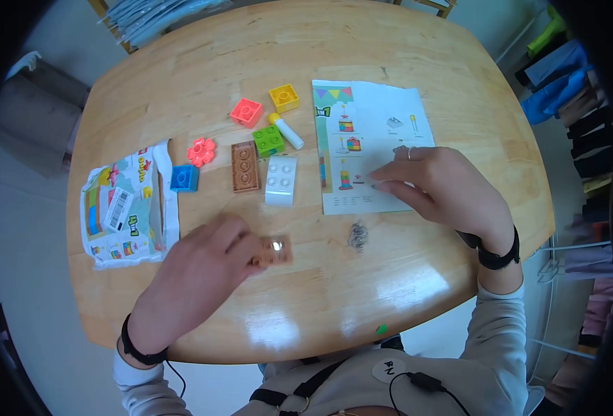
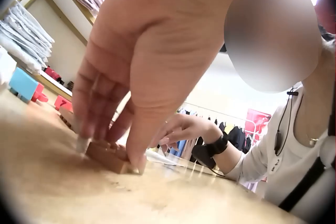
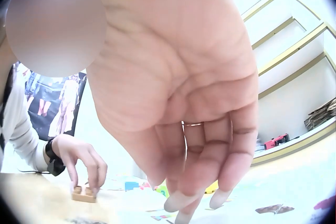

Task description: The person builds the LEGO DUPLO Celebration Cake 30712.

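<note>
Thumb and fingers of the left hand (image 1: 199, 277) pinch a small brown brick (image 1: 277, 251) near the table's front; the left wrist view shows the brick (image 2: 107, 157) low at the wooden surface, studs up. Over the lower right of a printed sheet (image 1: 372, 93) is the right hand (image 1: 452, 194), its fingers loosely bent and holding nothing. Behind the left hand lie a long brown brick (image 1: 245, 168) and a white curved brick (image 1: 280, 182). A green brick (image 1: 269, 140) touches the long brown one.
A blue brick (image 1: 184, 178) and pink flower (image 1: 201, 152) lie beside an opened packet (image 1: 119, 208) at left. Farther back are a coral brick (image 1: 247, 112), a yellow brick (image 1: 283, 98) and a white stick with yellow tip (image 1: 289, 132). A green scrap (image 1: 381, 328) lies at the front edge.
</note>
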Demonstrator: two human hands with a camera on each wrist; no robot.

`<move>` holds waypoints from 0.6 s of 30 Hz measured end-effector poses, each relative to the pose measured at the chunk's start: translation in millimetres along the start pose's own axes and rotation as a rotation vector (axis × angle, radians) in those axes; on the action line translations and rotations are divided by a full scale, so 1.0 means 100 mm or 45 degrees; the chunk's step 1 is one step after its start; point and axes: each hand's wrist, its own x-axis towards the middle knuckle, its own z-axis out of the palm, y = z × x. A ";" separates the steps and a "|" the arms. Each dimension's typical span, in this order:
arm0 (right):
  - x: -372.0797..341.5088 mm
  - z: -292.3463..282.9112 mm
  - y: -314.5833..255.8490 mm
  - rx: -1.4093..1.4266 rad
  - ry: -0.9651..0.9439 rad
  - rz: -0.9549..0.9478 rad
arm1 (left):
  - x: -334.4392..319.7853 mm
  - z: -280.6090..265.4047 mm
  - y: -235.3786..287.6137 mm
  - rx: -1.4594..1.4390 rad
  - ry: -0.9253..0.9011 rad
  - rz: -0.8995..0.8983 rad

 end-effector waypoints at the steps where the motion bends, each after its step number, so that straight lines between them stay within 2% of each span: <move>1: 0.00 -0.01 0.01 0.001 -0.005 0.021 | -0.02 0.00 0.05 -0.062 -0.056 0.088; 5: 0.00 -0.03 0.05 0.064 0.081 -0.016 | 0.06 0.09 0.24 -0.156 -0.122 0.271; 14: -0.01 0.04 0.22 0.088 0.174 -0.038 | 0.24 0.09 0.44 0.012 -0.134 0.277; 18: 0.00 0.03 0.20 0.170 0.125 -0.035 | 0.19 -0.20 0.20 -0.032 -0.070 0.261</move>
